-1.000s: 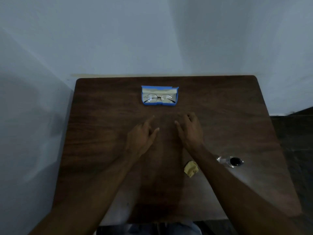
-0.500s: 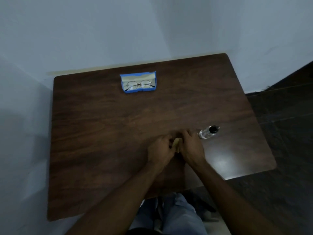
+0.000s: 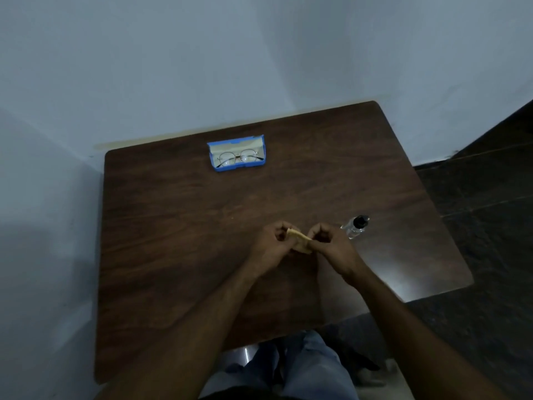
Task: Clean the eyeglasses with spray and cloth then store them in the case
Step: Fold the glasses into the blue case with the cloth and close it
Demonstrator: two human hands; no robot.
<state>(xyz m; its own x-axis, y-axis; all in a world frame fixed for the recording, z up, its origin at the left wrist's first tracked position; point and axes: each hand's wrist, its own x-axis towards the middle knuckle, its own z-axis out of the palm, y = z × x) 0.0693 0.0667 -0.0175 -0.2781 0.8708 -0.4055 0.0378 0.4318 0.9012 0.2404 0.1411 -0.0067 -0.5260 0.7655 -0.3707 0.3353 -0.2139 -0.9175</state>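
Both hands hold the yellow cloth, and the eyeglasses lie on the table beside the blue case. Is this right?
No: the head view shows the eyeglasses inside the open blue case, not beside it. The left hand and right hand do hold the yellow cloth.

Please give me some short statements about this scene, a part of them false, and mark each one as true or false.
1. The left hand and the right hand both hold the yellow cloth. True.
2. The spray bottle is on the table, to the right of the right hand, and no hand touches it. True.
3. The eyeglasses lie on the bare table. False: they lie inside the open blue case.
4. The blue case sits at the near edge of the table. False: it sits near the far edge, by the wall.
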